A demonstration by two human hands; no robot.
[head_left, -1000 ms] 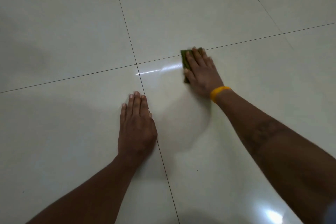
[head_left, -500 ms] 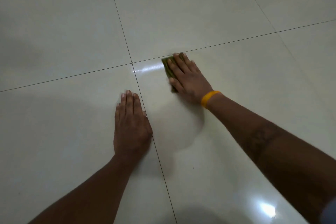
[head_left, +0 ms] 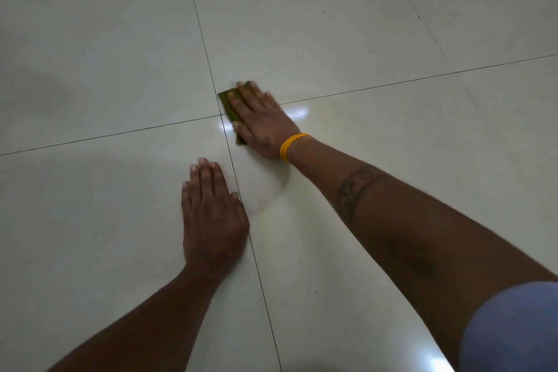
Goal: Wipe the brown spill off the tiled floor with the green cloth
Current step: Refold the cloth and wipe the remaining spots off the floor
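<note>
Both hands lie flat: right hand [head_left: 259,124] presses the soft, thin green cloth [head_left: 227,103] at the floor [head_left: 362,24] joint, left hand [head_left: 211,214] braces at 7 o'clock

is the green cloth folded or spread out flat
Cannot tell. The right hand lies flat over the green cloth, leaving only a narrow strip showing.

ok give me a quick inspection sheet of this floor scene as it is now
surface: pale glossy tiled floor, dark grout lines, light glare; no brown spill visible
job's things: green cloth flat on the floor at the grout crossing
clutter: nothing seen
grippers: right hand pressed flat on the cloth, fingers extended; left hand flat on a tile, empty
cables: nothing seen
surroundings: yellow wristband and blue sleeve on the right arm; only floor otherwise
</note>
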